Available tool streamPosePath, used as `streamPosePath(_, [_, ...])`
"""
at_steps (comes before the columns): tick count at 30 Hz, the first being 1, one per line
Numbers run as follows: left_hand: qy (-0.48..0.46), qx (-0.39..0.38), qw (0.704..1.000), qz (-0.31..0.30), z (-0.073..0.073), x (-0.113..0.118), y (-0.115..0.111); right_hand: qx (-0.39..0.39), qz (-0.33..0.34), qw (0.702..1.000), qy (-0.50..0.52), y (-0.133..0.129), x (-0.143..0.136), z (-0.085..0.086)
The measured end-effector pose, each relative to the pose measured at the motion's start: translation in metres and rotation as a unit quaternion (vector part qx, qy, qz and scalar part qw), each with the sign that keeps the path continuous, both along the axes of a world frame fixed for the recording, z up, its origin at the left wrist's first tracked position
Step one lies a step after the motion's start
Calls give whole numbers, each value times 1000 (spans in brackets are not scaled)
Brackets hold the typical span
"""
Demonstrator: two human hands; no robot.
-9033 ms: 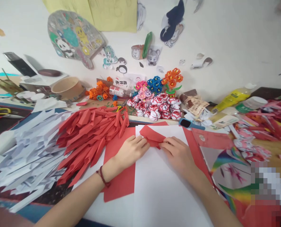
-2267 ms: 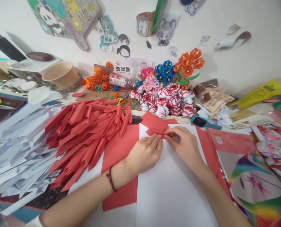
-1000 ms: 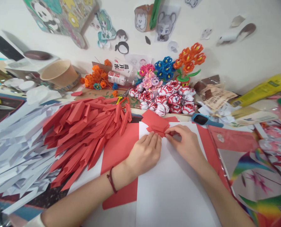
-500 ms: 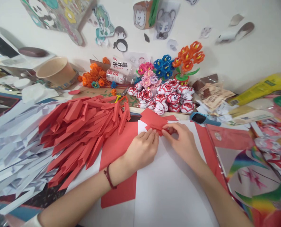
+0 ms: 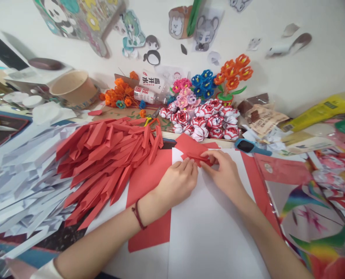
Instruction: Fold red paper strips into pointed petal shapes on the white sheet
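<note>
A small folded piece of red paper (image 5: 199, 156) is pinched between my two hands above the white sheet (image 5: 207, 224). My left hand (image 5: 178, 181) has its fingers curled together at the paper's near left side, hiding part of it. My right hand (image 5: 223, 167) grips the right end between thumb and forefinger. Just beyond my fingertips lies more red paper (image 5: 187, 142), at the sheet's top edge. To the left, a heap of folded red paper strips (image 5: 108, 155) partly covers a pile of folded white paper strips (image 5: 35, 170). A larger red sheet (image 5: 149, 232) lies under my left forearm.
Red-and-white paper flowers (image 5: 201, 121) are bunched behind my hands, with orange-handled scissors (image 5: 153, 119) beside them. A blue smartwatch (image 5: 249, 146) lies to the right. Farther back are a plastic bottle (image 5: 147, 95), a paper tub (image 5: 72, 88) and a yellow packet (image 5: 320, 110).
The whole view has shifted slightly, so things appear a little farther right. Both hands keep their hold on the red paper, with only small finger movement.
</note>
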State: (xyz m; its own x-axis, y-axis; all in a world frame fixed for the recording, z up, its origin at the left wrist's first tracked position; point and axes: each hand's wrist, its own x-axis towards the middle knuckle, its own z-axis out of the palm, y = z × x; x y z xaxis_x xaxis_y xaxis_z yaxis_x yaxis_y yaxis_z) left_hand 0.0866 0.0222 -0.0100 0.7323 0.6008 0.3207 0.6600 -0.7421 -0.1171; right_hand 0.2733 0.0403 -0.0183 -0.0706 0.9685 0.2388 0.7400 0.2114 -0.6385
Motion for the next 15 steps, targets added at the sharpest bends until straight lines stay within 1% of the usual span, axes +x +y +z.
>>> streamPosePath(6, [2,2,1000,4,1,0,1,-18,10,998,54,-1,5,2])
streamPosePath(11, [3,-1,1000,5,2,1,-1,-30,23,997,63,-1,9,2])
streamPosePath(15, [15,-11,999,35,6,3,-2,-27,21,998,59,-1,10,3])
